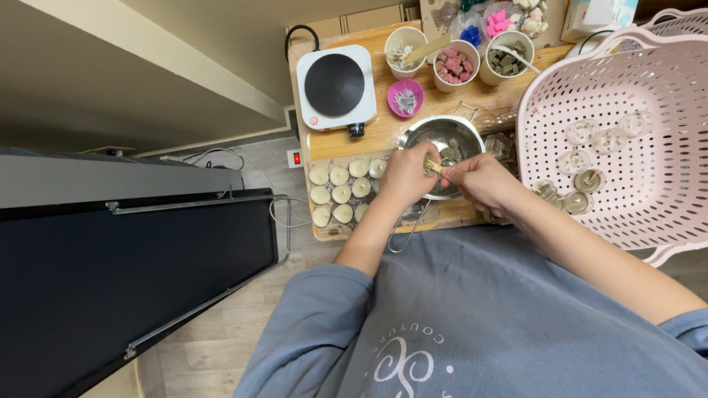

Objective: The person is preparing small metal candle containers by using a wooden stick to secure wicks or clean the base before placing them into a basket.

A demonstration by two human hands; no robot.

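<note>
Wooden bench (366, 139) crowded against a beige wall. Both hands, left (407, 176) and right (481, 182), close together, pinching a small tealight cup (433, 165) over the steel pouring pot (444, 145) at bench centre. Risks: slipping grip dropping the cup into the pot; elbow nudging the candle rows (345, 193) at 9 o'clock; pink basket (644, 134) crowding at 3 o'clock.

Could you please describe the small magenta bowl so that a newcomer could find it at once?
Start at the white hot plate on the wooden board. The magenta bowl sits just right of it, below the paper cups. It alone is shallow and bright pink, holding pale bits.
</note>
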